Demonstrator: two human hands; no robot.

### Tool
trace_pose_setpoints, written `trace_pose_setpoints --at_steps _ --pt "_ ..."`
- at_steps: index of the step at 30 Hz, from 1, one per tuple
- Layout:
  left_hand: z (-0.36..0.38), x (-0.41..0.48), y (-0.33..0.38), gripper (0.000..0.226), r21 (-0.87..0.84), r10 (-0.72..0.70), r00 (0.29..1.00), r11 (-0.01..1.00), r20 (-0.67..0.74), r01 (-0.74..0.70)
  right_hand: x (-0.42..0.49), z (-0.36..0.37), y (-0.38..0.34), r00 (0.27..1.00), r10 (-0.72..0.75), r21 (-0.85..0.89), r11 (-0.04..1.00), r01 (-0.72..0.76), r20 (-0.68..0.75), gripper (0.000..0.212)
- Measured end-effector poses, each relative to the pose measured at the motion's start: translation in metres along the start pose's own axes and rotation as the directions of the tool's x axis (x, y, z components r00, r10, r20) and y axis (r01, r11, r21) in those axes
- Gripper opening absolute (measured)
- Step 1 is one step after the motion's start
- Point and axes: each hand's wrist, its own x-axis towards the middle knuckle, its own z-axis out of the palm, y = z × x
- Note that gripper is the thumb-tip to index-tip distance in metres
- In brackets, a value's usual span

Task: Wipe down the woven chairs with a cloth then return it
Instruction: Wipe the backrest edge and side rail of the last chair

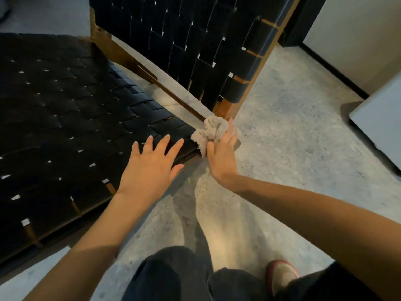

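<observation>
right hand: grips bunched cloth at seat corner of woven chair | left hand: fingers spread flat on seat, just beside cloth | second chair behind

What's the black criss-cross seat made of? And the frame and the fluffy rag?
The black woven seat looks like flat straps, maybe leather or webbing: wide bands crossing over and under. The brown chair frame looks like smooth wood. The beige crumpled cloth looks like terry towelling, with a fuzzy nap.
</observation>
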Motion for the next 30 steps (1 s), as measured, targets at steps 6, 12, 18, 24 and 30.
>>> trace_pose_setpoints --at_steps 6,12,18,24,30 --pt "0.001 0.031 0.027 0.062 0.038 -0.048 0.998 0.998 -0.043 0.05 0.019 -0.027 0.06 0.938 -0.221 -0.146 0.953 0.266 0.268 0.087" --pt "0.014 0.061 0.059 0.065 -0.042 -0.048 0.993 0.998 -0.11 0.044 0.047 -0.013 0.094 0.916 -0.3 -0.269 0.89 0.369 0.265 0.089" --pt "0.02 0.078 0.074 0.059 0.015 -0.068 0.982 0.997 -0.177 0.072 0.04 -0.016 0.106 0.861 -0.41 -0.169 0.866 0.471 0.301 0.11" --pt "0.022 0.077 0.07 0.055 0.057 -0.019 0.969 0.998 -0.248 0.034 0.043 -0.018 0.11 0.826 -0.526 -0.005 0.843 0.538 0.204 0.085" --pt "0.03 0.076 0.078 0.053 0.099 -0.072 0.941 0.989 -0.331 0.111 0.065 0.006 0.131 0.851 -0.523 -0.007 0.852 0.524 0.045 0.08"
